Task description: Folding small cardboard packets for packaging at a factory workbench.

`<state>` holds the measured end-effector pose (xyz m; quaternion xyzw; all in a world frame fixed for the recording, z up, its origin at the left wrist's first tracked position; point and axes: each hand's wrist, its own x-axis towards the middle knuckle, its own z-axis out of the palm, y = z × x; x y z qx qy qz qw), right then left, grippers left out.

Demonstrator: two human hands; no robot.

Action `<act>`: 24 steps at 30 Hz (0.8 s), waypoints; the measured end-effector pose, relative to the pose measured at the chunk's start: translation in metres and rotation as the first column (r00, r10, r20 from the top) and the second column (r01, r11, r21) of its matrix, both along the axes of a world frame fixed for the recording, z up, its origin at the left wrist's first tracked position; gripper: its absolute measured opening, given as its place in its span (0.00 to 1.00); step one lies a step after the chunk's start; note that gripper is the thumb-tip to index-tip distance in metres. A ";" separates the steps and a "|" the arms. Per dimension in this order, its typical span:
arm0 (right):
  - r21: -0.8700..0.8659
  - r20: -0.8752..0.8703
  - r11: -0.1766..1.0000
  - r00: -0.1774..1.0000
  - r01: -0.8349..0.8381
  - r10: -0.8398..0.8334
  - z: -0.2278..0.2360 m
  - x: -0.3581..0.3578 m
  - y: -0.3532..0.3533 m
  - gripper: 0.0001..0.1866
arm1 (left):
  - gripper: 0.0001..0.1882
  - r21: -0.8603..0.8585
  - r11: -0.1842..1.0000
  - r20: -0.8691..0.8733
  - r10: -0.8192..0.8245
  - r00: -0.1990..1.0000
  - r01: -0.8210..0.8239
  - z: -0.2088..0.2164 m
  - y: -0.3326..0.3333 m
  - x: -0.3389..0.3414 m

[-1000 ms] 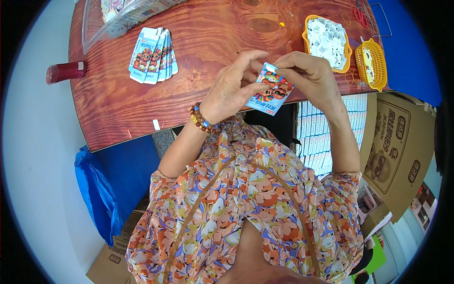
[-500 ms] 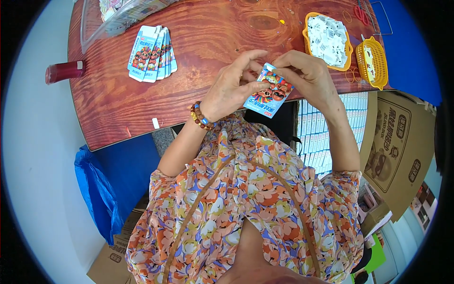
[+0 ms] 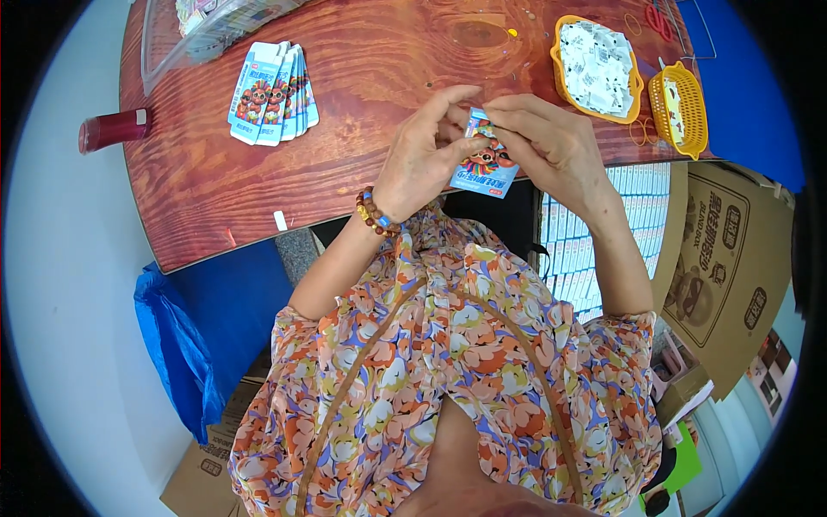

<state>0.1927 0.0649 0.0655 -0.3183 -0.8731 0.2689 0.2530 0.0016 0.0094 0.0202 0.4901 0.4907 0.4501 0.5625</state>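
A small light-blue printed carton [image 3: 484,172] is held between both hands just over the table's near edge. My left hand [image 3: 424,151] grips its left side, thumb across the printed front. At its far end, the fingers of my right hand [image 3: 551,146] pinch the top, partly hiding it. The carton's picture of cartoon figures faces up toward me. Left of my hands, several flat cartons of the same kind [image 3: 274,93] lie fanned out on the wooden table [image 3: 379,60].
A yellow basket of white printed packets [image 3: 596,69] and a smaller yellow basket [image 3: 678,112] stand at the right, near red scissors [image 3: 659,21]. A clear plastic bin [image 3: 159,52] is at the far left; a dark red cylinder [image 3: 115,130] lies at the left edge. Packed boxes [image 3: 639,207] sit below right.
The carton has turned more upright and moved slightly toward the table. My right fingers have shifted left and now cover more of its far end.
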 end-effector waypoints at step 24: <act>-0.763 -0.514 0.638 0.698 -0.106 -0.499 -0.051 0.034 -0.041 0.17 | 0.17 0.092 0.993 0.067 0.062 0.996 -0.068 0.002 -0.006 0.023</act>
